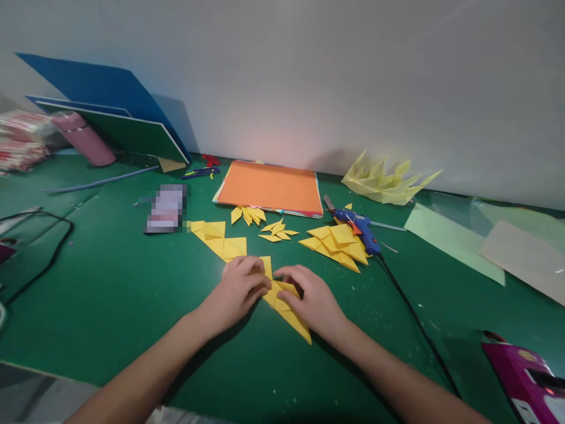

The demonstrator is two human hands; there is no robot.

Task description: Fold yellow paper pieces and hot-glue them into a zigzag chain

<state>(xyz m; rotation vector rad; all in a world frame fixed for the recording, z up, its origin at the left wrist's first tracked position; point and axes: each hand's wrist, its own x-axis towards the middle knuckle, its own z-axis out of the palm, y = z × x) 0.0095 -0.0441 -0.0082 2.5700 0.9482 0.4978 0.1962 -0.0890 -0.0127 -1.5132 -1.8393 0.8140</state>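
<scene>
Both hands rest on a folded yellow paper piece [289, 315] lying on the green table [110, 294]. My left hand [238, 288] has its fingers curled and pressed onto the paper's left edge. My right hand [309, 297] is closed over its right part, fingertips pinching a fold near the middle. The paper's pointed tip sticks out toward me below my right hand. More folded yellow pieces [218, 238] lie just beyond my left hand.
A pile of yellow folded triangles [338, 244] lies beside a blue glue gun [359, 227] whose black cord [415, 318] runs toward me. An orange paper stack [271, 187], small yellow petals [276, 231], pale yellow spiky paper [388, 179], blue and green boards [115, 118], a magenta object [525, 374].
</scene>
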